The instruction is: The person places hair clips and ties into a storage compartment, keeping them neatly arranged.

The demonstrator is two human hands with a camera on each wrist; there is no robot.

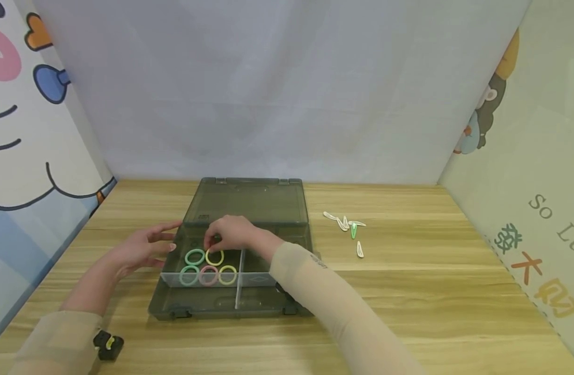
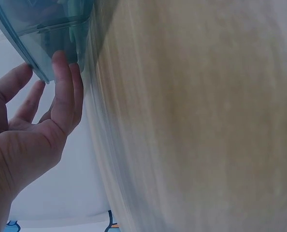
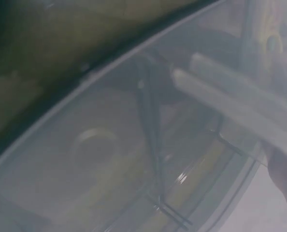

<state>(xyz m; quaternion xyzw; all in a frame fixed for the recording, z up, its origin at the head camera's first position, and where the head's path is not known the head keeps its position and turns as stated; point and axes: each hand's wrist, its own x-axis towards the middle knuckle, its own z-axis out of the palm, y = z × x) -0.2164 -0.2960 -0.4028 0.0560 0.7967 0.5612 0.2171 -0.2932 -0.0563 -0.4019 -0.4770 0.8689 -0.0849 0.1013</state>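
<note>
Five rings: left of the box's pale divider; two green, one pink, one yellow in front, and the rear yellow ring.
Right hand: fingers bent, nearly closed, thumb and fingertips pinching the rear yellow ring's far edge inside the box.
Left hand: spread loosely, fingertips touching the box's left side.
Box: on the table, lid raised behind it.
In the way: right sleeve, covering the box's right front corner.
Hair clips: right of the box, several white, one green.
</note>
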